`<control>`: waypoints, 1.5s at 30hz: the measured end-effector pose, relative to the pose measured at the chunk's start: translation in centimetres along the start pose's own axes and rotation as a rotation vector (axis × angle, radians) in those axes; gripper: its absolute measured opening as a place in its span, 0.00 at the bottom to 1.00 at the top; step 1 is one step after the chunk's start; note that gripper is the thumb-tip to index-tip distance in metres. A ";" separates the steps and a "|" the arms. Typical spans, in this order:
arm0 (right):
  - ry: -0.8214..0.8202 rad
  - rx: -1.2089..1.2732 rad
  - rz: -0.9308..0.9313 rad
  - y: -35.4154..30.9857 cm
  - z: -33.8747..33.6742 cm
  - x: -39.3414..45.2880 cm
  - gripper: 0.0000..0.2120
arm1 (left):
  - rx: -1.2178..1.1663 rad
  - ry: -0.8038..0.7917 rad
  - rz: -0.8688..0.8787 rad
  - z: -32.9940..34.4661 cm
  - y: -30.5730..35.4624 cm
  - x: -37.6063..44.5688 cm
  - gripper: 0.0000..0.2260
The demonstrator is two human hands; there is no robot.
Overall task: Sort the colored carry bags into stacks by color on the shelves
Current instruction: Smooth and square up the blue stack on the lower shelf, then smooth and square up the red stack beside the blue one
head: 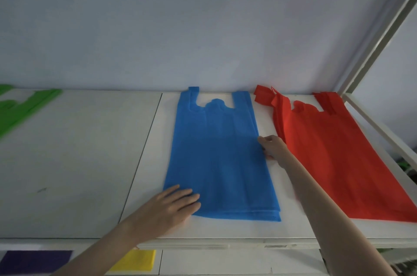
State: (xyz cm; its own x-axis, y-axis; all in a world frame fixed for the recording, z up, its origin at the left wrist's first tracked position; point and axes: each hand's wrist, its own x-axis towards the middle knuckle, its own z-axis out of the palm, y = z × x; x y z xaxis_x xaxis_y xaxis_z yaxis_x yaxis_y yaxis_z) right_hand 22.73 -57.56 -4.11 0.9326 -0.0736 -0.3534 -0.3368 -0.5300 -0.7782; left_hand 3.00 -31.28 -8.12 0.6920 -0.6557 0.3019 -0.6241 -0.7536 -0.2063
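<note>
The near left corner of the blue bag stack is pressed flat by the left hand, fingers straight; its right edge is touched by the right hand, fingers loosely curled, grip not discernible; the stack lies mid-shelf; red bags right, green bags far left.

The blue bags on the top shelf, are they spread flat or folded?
Spread flat. The blue bags lie full length on the shelf, handles toward the wall, the left hand pressing one lower corner.

White shelf: green, blue, red bags.
</note>
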 end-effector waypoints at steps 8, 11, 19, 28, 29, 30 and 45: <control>0.001 -0.016 -0.016 -0.2 0.1 0.0 0.13 | -0.028 0.008 0.006 -0.1 -0.5 0.6 0.18; -0.007 -0.065 -0.021 -0.1 0.2 -0.1 0.18 | -0.111 -0.041 -0.027 -0.3 -0.4 0.1 0.14; -0.092 -0.217 -0.004 0.0 0.3 0.4 0.20 | -0.152 -0.077 -0.044 -0.6 0.4 -0.3 0.14; -0.195 -0.346 -0.030 -0.7 -0.2 -0.1 0.11 | -0.241 -0.188 -0.061 -0.8 0.1 -1.5 0.23; -0.187 -0.347 -0.043 -0.8 -0.1 -0.1 0.11 | -0.260 -0.188 -0.076 -1.1 -0.1 -1.4 0.23; -0.169 -0.348 -0.051 -0.8 -0.1 -0.1 0.12 | -0.294 -0.190 -0.100 -1.4 -0.2 -1.2 0.24; 0.078 -0.550 -0.458 0.9 -10.4 3.6 0.14 | -0.624 -0.242 -0.578 -2.8 0.1 18.1 0.15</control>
State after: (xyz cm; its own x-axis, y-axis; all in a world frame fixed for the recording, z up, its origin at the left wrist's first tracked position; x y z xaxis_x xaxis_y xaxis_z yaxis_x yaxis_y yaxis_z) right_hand 27.13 -67.08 -0.74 0.9779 0.2088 0.0001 0.1857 -0.8692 -0.4582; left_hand 14.50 -43.07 -0.10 0.9743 -0.2247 -0.0177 -0.1882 -0.8542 0.4847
